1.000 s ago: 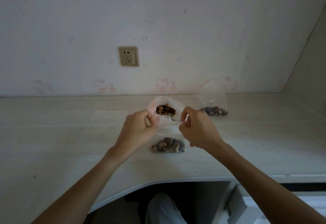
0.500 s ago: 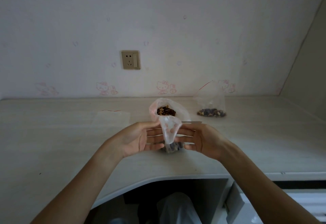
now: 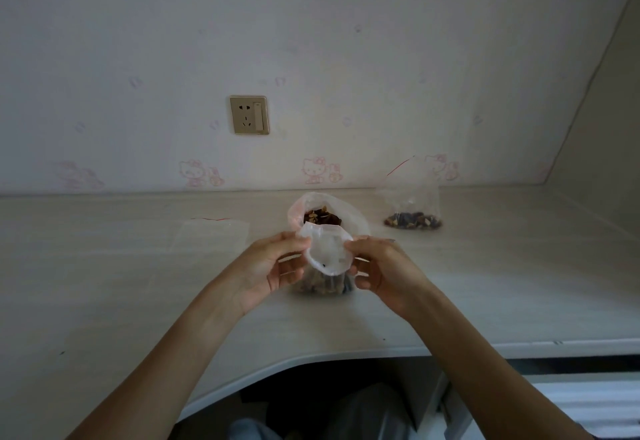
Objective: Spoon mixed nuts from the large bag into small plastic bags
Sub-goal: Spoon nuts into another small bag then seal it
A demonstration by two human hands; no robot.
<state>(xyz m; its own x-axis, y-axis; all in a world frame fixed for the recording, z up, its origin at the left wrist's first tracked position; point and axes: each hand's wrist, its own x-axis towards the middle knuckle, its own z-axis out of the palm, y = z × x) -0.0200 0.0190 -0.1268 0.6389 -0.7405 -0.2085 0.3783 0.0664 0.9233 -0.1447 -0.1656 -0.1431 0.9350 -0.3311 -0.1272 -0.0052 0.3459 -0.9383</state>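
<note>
A small clear plastic bag with nuts in its bottom stands on the desk between my hands, its mouth spread into a round opening. My left hand pinches the left side of its rim, and my right hand pinches the right side. Just behind it stands the large bag, open at the top, with dark mixed nuts showing inside. No spoon can be made out.
A filled small bag with a red zip line leans against the wall at the back right. An empty flat bag lies at the left. The desk's curved front edge is near my body. A wall socket is above.
Both hands held the small bag's top pulled flat, then cupped its sides; now they pinch its rim and the mouth stands wide and round.
</note>
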